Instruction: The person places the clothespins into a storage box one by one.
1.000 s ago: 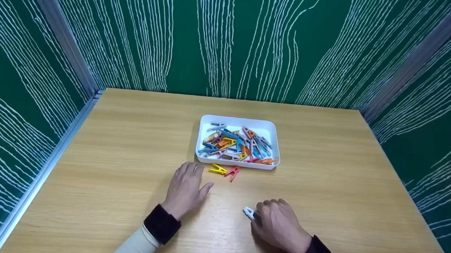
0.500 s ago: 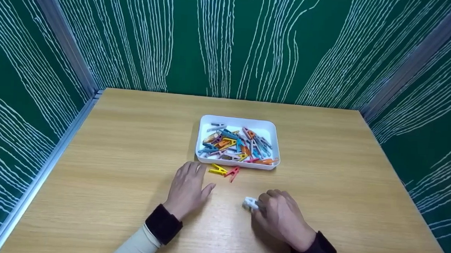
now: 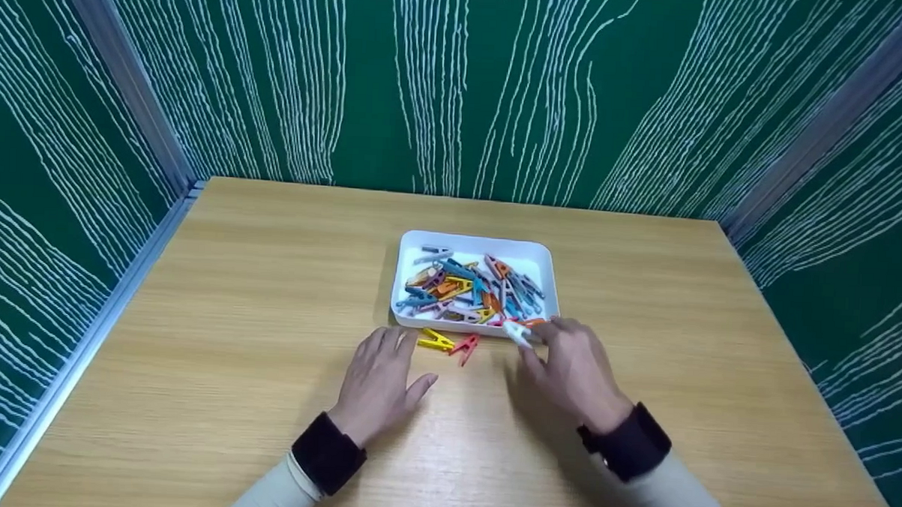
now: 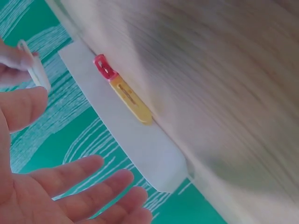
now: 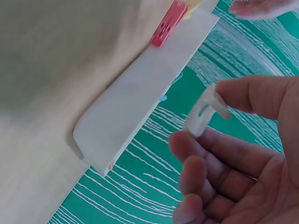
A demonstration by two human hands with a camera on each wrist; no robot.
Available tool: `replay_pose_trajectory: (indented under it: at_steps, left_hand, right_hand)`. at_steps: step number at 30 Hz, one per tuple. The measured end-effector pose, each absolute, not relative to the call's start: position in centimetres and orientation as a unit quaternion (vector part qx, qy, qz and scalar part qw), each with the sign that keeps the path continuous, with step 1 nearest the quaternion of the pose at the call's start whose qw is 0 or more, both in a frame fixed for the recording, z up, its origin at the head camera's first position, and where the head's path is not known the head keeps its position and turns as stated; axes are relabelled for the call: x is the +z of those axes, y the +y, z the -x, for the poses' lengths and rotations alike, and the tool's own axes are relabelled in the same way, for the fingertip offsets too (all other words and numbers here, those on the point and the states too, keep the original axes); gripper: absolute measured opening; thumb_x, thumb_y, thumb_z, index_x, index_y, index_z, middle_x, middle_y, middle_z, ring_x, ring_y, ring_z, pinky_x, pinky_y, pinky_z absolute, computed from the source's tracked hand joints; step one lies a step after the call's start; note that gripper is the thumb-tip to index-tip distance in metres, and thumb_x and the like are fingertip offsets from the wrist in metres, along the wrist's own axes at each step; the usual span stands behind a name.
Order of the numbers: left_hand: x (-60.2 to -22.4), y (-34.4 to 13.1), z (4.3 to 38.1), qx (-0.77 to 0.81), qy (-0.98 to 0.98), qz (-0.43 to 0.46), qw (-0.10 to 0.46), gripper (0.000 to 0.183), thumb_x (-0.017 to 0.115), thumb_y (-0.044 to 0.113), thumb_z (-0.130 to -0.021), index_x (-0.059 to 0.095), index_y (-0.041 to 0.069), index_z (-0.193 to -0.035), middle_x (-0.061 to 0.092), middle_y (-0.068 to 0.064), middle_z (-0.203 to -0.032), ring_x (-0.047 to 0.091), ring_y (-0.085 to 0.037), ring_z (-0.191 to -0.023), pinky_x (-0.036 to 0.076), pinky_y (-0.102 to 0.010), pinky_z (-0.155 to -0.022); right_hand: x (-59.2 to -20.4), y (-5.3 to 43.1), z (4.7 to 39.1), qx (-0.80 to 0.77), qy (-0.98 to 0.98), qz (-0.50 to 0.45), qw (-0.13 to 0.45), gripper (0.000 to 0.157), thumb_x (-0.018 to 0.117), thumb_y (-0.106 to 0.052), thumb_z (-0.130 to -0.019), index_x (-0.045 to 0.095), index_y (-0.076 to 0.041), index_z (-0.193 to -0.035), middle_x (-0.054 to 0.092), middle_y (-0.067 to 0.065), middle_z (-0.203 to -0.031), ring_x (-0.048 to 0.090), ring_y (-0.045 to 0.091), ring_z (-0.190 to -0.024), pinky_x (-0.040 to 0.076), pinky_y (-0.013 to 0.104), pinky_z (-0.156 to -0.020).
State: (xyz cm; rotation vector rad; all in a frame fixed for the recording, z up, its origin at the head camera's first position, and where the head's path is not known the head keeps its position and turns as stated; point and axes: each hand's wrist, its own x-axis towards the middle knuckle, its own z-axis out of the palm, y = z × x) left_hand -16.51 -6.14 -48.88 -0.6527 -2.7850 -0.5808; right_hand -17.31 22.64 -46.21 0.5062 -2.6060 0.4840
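Note:
Between thumb and fingertips my right hand [image 3: 576, 370] pinches a white clothespin [image 3: 517, 333], held at the near right rim of the white tray [image 3: 402, 270]. The right wrist view shows the same white clothespin [image 5: 205, 111] gripped by one end. My left hand [image 3: 377, 382] lies at the tray's near left corner with fingers spread and holding nothing. Just in front of the tray, a yellow clothespin [image 3: 437, 341] and a red clothespin [image 3: 466, 347] lie on the table, their ends meeting. In the left wrist view the red clothespin [image 4: 103, 66] and yellow clothespin [image 4: 131, 101] line up along the tray wall.
Inside the tray is a loose heap of clothespins [image 3: 465, 284] in blue, orange, yellow, pink and grey. The wooden table [image 3: 270, 277] is bordered by green panels [image 3: 366, 93] with white wavy lines at the back and sides.
My right hand has moved forward, away from the person, carrying the white clothespin from the near part of the table up to the tray's rim. The left hand has barely shifted.

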Motion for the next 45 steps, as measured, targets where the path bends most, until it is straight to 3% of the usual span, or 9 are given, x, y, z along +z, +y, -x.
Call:
replay_pose_trajectory:
  at_steps: [4, 12, 24, 28, 32, 38, 45]
  left_hand:
    - [-48.8, -6.0, 16.5, -0.203, -0.951, 0.214, 0.088, 0.067, 0.071, 0.045, -0.094, 0.056, -0.001, -0.140, 0.057, -0.021, -0.135, 0.050, -0.038, -0.129, 0.039, -0.053, -0.113]
    - [-48.7, -5.9, 16.4, -0.210, -0.955, 0.202, 0.063, 0.069, 0.070, 0.046, -0.095, 0.054, -0.002, -0.142, 0.055, -0.022, -0.141, 0.047, -0.039, -0.133, 0.036, -0.055, -0.115]
    - [-48.6, -5.8, 16.4, -0.202, -0.955, 0.207, 0.070, 0.068, 0.070, 0.045, -0.095, 0.055, -0.003, -0.141, 0.056, -0.022, -0.139, 0.048, -0.039, -0.132, 0.035, -0.054, -0.116]
    - [-48.6, -5.7, 16.4, -0.200, -0.955, 0.208, 0.063, 0.068, 0.069, 0.045, -0.096, 0.055, -0.003, -0.142, 0.055, -0.022, -0.139, 0.047, -0.039, -0.133, 0.035, -0.053, -0.116]
    - [-48.5, -5.7, 16.3, -0.203, -0.956, 0.203, 0.053, 0.068, 0.069, 0.045, -0.096, 0.054, -0.002, -0.143, 0.054, -0.022, -0.141, 0.046, -0.039, -0.135, 0.033, -0.054, -0.117]
    - [-48.5, -5.7, 16.4, -0.203, -0.956, 0.202, 0.055, 0.069, 0.070, 0.045, -0.096, 0.054, -0.001, -0.144, 0.054, -0.022, -0.142, 0.046, -0.039, -0.135, 0.034, -0.054, -0.117]
    - [-48.5, -5.7, 16.3, -0.203, -0.955, 0.209, 0.061, 0.067, 0.070, 0.045, -0.096, 0.055, -0.002, -0.142, 0.055, -0.022, -0.140, 0.047, -0.040, -0.133, 0.034, -0.055, -0.116]
  right_hand:
    - [-45.6, 22.7, 19.2, 0.172, -0.942, -0.175, 0.228, 0.023, 0.082, -0.015, -0.084, 0.076, 0.004, -0.096, 0.073, 0.018, -0.089, 0.066, 0.031, -0.079, 0.055, 0.048, -0.076]
    - [-44.3, 21.7, 23.3, 0.136, -0.966, -0.132, 0.174, 0.032, 0.078, -0.026, -0.092, 0.077, 0.002, -0.107, 0.074, 0.018, -0.096, 0.062, 0.029, -0.082, 0.052, 0.044, -0.076]
    - [-43.8, 19.4, 27.5, 0.070, -0.977, -0.100, 0.173, 0.030, 0.075, -0.027, -0.094, 0.073, 0.002, -0.086, 0.069, 0.017, -0.080, 0.065, 0.033, -0.075, 0.054, 0.046, -0.068]
    - [-43.9, 18.9, 27.9, 0.072, -0.983, -0.081, 0.150, 0.041, 0.073, -0.034, -0.096, 0.074, 0.005, -0.107, 0.073, 0.023, -0.098, 0.068, 0.037, -0.092, 0.055, 0.048, -0.081]
    - [-44.0, 18.8, 27.5, 0.094, -0.987, -0.065, 0.110, 0.058, 0.067, -0.041, -0.099, 0.063, 0.005, -0.134, 0.066, 0.026, -0.127, 0.060, 0.041, -0.118, 0.047, 0.053, -0.103]
    - [-43.8, 19.1, 26.5, 0.131, -0.985, -0.062, 0.098, 0.062, 0.064, -0.043, -0.100, 0.057, 0.004, -0.140, 0.060, 0.027, -0.138, 0.051, 0.043, -0.131, 0.036, 0.057, -0.115]
    - [-43.7, 19.6, 24.9, 0.153, -0.978, -0.074, 0.124, 0.061, 0.069, -0.042, -0.097, 0.060, 0.004, -0.138, 0.061, 0.026, -0.136, 0.053, 0.043, -0.129, 0.037, 0.062, -0.112]
